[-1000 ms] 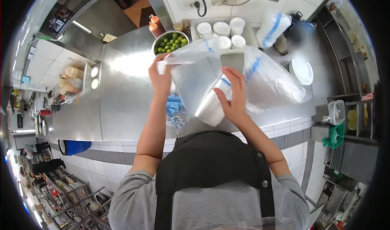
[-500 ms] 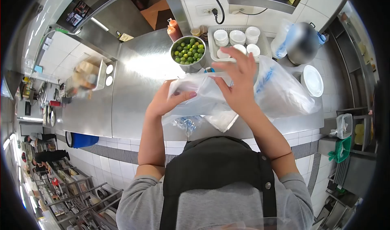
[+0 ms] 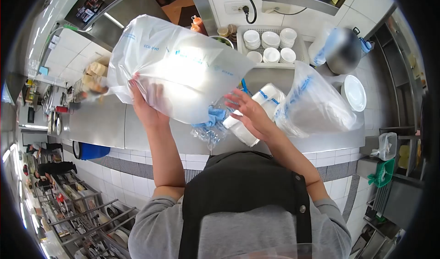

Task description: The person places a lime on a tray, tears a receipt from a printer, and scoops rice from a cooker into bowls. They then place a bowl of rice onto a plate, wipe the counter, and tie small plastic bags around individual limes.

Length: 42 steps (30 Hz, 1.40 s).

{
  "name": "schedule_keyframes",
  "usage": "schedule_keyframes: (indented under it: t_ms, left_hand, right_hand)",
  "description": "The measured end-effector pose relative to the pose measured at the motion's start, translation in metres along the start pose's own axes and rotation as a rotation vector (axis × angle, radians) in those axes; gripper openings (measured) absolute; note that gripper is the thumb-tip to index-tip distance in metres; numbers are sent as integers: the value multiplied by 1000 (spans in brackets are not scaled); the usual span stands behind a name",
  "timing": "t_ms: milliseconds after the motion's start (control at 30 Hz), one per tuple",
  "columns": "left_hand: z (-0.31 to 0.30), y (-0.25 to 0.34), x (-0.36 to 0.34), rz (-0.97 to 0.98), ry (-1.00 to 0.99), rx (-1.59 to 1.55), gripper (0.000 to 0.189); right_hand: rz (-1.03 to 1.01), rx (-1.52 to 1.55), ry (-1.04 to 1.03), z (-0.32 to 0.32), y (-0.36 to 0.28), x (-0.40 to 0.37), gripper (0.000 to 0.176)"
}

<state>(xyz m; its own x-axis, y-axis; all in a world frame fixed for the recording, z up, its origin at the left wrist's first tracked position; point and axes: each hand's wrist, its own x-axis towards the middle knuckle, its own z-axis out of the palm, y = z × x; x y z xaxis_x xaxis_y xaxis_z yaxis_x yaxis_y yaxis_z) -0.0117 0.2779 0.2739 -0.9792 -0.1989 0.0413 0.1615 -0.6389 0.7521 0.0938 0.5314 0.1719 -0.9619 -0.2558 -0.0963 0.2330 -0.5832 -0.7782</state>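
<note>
My left hand (image 3: 149,108) grips the gathered edge of a translucent plastic bag (image 3: 178,71) with blue print. The bag is puffed out with air above the counter. My right hand (image 3: 250,114) is apart from the bag with its fingers spread and holds nothing. Beneath it lies a white packet with blue bands (image 3: 268,96), its contents hidden. Just left of the packet are a crumpled light-blue piece (image 3: 214,116) and a crinkled clear wrapper (image 3: 208,136). To the right stands another printed plastic bag (image 3: 316,105), full-looking.
White cups (image 3: 270,40) are stacked in a pale basket (image 3: 299,53) at the back. Squeeze bottles (image 3: 197,23) stand by the wall, and the puffed bag mostly covers a metal bowl (image 3: 228,38). A white dish (image 3: 354,93) and a dark pot (image 3: 343,53) are on the right.
The bag has swelled with air and moved up and left in my left hand. My right hand has come off it and lowered. The banded packet and blue piece are now uncovered.
</note>
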Motion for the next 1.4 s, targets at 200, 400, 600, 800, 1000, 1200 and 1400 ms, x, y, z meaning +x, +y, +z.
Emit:
schedule_keyframes:
  t_ms: [200, 400, 600, 800, 1000, 1200, 1400]
  left_hand:
    - [-6, -18, -9, -58, 32, -43, 40]
    - [-43, -50, 7, 368, 126, 1171, 77]
    - [-9, -61, -39, 714, -292, 1587, 53]
    - [33, -80, -81, -55, -660, 936, 15]
    - [23, -43, -39, -385, -393, 313, 20]
    - [43, -36, -57, -31, -466, 723, 23]
    - [60, -57, -87, 250, -412, 567, 25]
  right_hand:
    - [-155, 56, 256, 0, 9, 31, 24]
    - [-190, 103, 350, -6, 3, 26, 8]
    - [-255, -17, 329, -4, -7, 16, 6]
    - [-177, -50, 326, 18, -23, 8, 16]
    - [-133, -412, 328, -32, -20, 5, 34]
    - [-703, -620, 213, 39, -104, -21, 55]
    - [-96, -1311, 163, 72, -93, -45, 33]
